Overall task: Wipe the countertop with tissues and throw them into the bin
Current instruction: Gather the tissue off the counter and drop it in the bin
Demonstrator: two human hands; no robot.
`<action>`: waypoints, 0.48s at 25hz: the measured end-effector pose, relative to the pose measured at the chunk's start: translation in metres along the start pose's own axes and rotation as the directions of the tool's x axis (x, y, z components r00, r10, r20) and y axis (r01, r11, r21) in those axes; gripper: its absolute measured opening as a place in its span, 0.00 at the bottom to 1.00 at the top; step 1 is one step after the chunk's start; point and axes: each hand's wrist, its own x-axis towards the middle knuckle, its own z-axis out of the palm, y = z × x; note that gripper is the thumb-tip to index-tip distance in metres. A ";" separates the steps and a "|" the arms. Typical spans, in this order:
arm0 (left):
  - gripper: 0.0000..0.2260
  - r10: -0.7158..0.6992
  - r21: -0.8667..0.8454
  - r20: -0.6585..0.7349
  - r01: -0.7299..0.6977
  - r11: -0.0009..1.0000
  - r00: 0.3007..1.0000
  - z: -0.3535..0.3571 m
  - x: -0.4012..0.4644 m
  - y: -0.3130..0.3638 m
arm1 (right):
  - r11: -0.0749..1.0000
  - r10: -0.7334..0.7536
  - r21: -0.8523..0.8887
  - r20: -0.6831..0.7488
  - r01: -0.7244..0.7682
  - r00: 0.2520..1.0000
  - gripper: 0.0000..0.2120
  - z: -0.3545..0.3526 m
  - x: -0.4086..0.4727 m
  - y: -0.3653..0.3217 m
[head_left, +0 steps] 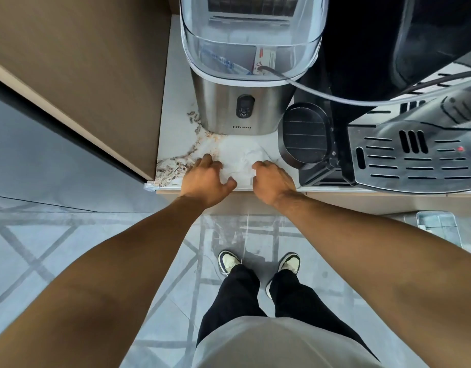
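Note:
A crumpled white tissue (241,162) lies spread on the pale marble countertop (176,134), close to its front edge. My left hand (206,179) presses on the tissue's left side with fingers spread. Curled fingers of my right hand (273,180) grip the tissue's right edge. Brown veining marks the counter to the left of my hands. No bin is in view.
A steel Hicon ice maker (239,107) with a clear lid stands just behind the tissue. A black espresso machine with a drip tray (409,158) and a round black part (304,135) crowds the right. A brown cabinet wall (96,75) bounds the left. Tiled floor lies below.

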 end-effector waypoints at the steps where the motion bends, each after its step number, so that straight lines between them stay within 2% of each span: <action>1: 0.27 -0.013 -0.003 -0.019 0.013 1.000 1.000 0.003 0.000 0.001 | 1.000 -0.013 -0.018 -0.006 0.013 1.000 0.15 -0.001 0.001 0.003; 3: 0.25 -0.032 -0.010 -0.038 0.032 0.999 0.999 0.007 0.001 0.005 | 0.999 -0.025 -0.043 -0.009 0.024 1.000 0.17 -0.002 0.002 0.008; 5: 0.19 -0.021 -0.003 -0.073 0.021 1.000 0.997 0.008 0.003 0.007 | 0.999 -0.019 -0.029 -0.008 0.019 1.000 0.18 -0.001 0.003 0.013; 7: 0.14 0.003 0.001 -0.101 -0.003 1.000 0.995 0.006 0.002 0.009 | 1.000 -0.024 -0.007 -0.021 0.024 0.999 0.15 0.002 0.003 0.017; 9: 0.14 0.021 -0.002 -0.120 -0.021 1.000 0.993 0.003 0.000 0.011 | 1.000 -0.027 -0.013 -0.029 0.026 0.999 0.12 0.005 0.006 0.017; 12: 0.17 0.010 -0.027 -0.149 -0.014 1.000 0.989 -0.001 -0.003 0.009 | 1.000 -0.016 0.008 -0.015 0.016 1.000 0.12 0.005 0.008 0.011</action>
